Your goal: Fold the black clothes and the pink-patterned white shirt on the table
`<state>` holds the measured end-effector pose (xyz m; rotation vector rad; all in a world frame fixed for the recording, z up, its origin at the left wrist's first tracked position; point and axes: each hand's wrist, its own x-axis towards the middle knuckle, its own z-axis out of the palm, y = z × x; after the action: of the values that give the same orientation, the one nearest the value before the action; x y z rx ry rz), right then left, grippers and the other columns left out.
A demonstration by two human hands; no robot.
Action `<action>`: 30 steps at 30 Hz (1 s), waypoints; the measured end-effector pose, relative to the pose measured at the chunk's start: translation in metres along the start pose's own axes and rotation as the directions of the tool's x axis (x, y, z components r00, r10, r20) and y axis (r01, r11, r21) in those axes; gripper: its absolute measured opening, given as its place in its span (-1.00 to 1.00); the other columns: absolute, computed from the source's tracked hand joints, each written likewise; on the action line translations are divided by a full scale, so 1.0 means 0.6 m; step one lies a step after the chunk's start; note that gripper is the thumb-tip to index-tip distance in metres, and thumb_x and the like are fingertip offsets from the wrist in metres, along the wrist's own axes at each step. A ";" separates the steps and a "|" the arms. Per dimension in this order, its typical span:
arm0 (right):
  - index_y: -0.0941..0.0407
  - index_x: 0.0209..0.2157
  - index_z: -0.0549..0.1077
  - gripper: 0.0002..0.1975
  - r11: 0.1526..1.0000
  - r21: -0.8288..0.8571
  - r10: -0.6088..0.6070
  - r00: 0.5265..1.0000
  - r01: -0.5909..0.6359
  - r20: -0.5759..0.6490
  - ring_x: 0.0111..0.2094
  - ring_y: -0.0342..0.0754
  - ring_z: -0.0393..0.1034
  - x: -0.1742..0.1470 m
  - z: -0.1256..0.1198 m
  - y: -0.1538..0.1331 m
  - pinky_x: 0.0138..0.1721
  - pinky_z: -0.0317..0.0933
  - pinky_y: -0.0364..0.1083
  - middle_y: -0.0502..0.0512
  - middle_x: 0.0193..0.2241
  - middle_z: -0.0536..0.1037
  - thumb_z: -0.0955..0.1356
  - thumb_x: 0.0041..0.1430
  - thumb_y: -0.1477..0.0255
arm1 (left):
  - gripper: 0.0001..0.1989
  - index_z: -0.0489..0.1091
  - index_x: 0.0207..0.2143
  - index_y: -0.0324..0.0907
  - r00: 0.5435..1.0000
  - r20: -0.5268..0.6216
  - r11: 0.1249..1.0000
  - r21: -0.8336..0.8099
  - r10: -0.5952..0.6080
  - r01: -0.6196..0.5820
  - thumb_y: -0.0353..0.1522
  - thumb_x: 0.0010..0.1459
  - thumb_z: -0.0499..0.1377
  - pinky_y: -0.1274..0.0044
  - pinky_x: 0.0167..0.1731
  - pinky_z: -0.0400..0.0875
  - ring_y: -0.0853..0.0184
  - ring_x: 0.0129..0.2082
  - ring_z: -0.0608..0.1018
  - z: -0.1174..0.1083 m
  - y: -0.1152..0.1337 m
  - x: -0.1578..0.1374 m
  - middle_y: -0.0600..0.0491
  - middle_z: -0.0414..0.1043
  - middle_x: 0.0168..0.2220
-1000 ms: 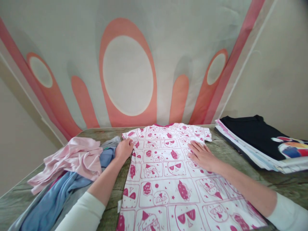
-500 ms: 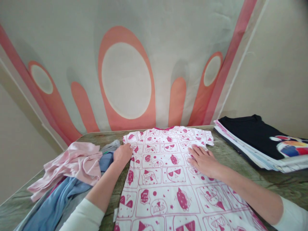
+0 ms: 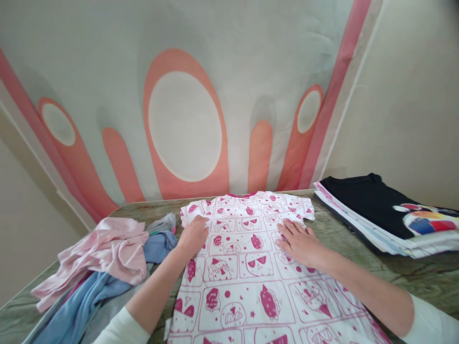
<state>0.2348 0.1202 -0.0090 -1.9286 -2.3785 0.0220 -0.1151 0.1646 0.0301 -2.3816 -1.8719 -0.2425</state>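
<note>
At lower centre, a white shirt with magenta prints [image 3: 247,267] lies spread on the worktop [image 3: 433,279]. The curled left hand [image 3: 194,235] touches its left side; the right hand [image 3: 300,243] lies flat on its right. Rumpled pink cloth [image 3: 107,248] tops loose clothes [image 3: 81,308] at lower left; a black garment [image 3: 366,200] tops a folded stack [image 3: 383,241] at right.

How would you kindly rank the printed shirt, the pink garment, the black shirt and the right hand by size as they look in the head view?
1. Printed shirt
2. Pink garment and black shirt: too alike to rank
3. Right hand, clearly smallest
</note>
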 end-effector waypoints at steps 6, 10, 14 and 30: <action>0.10 0.16 0.18 -0.42 0.968 0.080 -0.229 0.969 0.236 -0.089 0.24 0.14 -0.17 0.000 -0.012 -0.016 0.19 -0.28 0.18 0.18 0.22 0.09 0.07 0.22 0.10 | -0.61 0.21 0.07 -0.25 0.963 0.152 0.975 -0.054 0.223 -0.217 -0.42 0.18 -0.08 0.48 0.15 0.01 0.27 0.19 0.15 0.049 0.044 0.061 -0.09 0.16 0.15; 0.07 0.22 0.06 -0.40 0.896 0.207 -0.398 0.917 0.393 -0.019 0.26 0.05 -0.23 -0.010 -0.019 -0.042 0.21 -0.26 0.10 0.10 0.25 -0.02 0.05 0.24 0.08 | -0.61 0.23 0.03 -0.32 0.986 0.123 0.994 -0.027 0.113 -0.110 -0.31 0.22 -0.09 0.44 0.10 0.08 0.21 0.13 0.23 0.066 0.044 0.122 -0.19 0.21 0.10; 0.02 0.23 0.03 -0.41 0.891 0.230 -0.402 0.916 0.392 -0.005 0.25 0.07 -0.20 -0.016 -0.015 -0.050 0.21 -0.30 0.15 0.09 0.25 -0.01 0.06 0.24 0.07 | -0.48 0.13 0.11 -0.33 0.999 0.051 1.000 0.001 -0.008 0.008 -0.16 0.23 -0.15 0.32 0.07 0.09 0.10 0.14 0.20 0.085 0.031 0.157 -0.24 0.11 0.15; -0.01 0.23 0.01 -0.42 0.893 0.236 -0.396 0.918 0.384 0.004 0.25 0.08 -0.20 -0.014 -0.017 -0.046 0.21 -0.27 0.16 0.05 0.25 -0.01 0.06 0.24 0.07 | -0.27 -0.07 0.24 -0.10 0.982 0.101 0.986 0.054 -0.162 0.157 0.08 0.14 -0.26 0.01 0.07 -0.16 -0.07 0.23 -0.08 0.096 0.014 0.167 -0.05 -0.17 0.28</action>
<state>0.2101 0.1057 0.0027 -1.3401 -2.6159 0.3135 -0.0805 0.2685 -0.0075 -2.2582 -2.0944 -0.0870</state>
